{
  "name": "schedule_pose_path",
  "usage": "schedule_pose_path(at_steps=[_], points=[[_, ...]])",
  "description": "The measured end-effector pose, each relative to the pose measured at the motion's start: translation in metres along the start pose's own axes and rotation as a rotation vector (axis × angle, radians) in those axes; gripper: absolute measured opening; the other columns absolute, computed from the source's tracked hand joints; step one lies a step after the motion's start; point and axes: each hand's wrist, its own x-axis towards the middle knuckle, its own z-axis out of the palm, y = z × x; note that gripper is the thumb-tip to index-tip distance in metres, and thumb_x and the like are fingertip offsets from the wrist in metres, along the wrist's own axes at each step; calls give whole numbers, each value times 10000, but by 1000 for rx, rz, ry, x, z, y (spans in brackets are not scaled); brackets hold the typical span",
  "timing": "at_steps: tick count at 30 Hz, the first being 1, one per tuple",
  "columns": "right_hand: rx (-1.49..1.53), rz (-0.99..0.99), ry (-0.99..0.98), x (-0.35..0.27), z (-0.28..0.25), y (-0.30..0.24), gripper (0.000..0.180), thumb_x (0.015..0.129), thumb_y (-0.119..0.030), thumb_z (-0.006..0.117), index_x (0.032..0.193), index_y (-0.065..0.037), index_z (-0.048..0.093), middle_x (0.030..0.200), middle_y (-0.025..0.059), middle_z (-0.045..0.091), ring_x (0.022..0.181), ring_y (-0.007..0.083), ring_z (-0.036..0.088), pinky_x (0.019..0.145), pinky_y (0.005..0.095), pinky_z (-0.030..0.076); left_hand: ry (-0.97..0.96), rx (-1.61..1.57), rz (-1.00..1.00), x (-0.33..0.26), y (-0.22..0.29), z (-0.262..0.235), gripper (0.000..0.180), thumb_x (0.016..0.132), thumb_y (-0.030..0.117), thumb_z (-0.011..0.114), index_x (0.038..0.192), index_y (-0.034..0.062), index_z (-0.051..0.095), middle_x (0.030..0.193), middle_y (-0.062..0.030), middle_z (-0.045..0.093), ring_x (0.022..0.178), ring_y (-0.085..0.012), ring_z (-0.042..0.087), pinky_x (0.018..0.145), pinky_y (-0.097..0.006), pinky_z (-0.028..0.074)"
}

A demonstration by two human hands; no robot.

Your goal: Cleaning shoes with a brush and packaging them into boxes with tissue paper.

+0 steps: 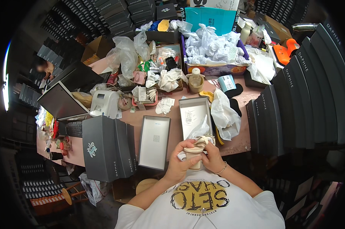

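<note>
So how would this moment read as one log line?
left hand: holds cream shoe | right hand: on shoe | open shoebox: behind | lid: left of it

You're at a pinkish worktable [172,114] buried in clutter, with stacks of dark boxes [306,87] along your right and more dark boxes shelved against the far wall [115,15]. A bright window strip [6,76] glows far left. A wooden stool [71,194] stands on the dim floor at lower left.

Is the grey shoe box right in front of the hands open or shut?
Open. The grey shoe box shows its pale inside and white tissue paper, and its lid lies beside it, upside down on the table.
</note>
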Motion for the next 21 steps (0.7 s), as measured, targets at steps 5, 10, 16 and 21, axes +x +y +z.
schedule_pose_path(at_steps=[5, 10, 16, 21], points=[[177, 171, -81, 0, 6, 6, 371, 812, 45, 533, 1179, 19, 488, 988, 193, 591, 861, 292, 620, 735, 316, 493, 66, 87, -42, 3, 5, 4, 424, 836, 50, 686, 1207, 65, 481, 1150, -50, 513, 1074, -136, 530, 918, -272, 460], [184, 214, -136, 5, 3, 0, 380, 819, 26, 552, 1193, 3, 489, 979, 183, 600, 842, 260, 625, 741, 310, 491, 107, 85, -27, 4, 4, 2, 420, 841, 58, 684, 1209, 62, 480, 1115, -51, 528, 1032, -126, 550, 885, -260, 479], [156, 232, -167, 7, 0, -3, 355, 821, 5, 560, 1172, -4, 504, 990, 176, 603, 842, 263, 624, 725, 319, 486, 116, 42, -7, 4, 7, 6, 326, 874, 149, 671, 1145, 67, 508, 1096, -50, 549, 946, -96, 553, 791, -222, 488], [36, 99, -94, 4, 1, -3, 319, 801, 15, 560, 1116, -9, 523, 923, 154, 575, 835, 313, 590, 732, 335, 477, 114, 88, 20, 8, 0, -5, 248, 910, 211, 627, 1078, 47, 549, 1128, -68, 557, 996, -112, 541, 842, -238, 465]])
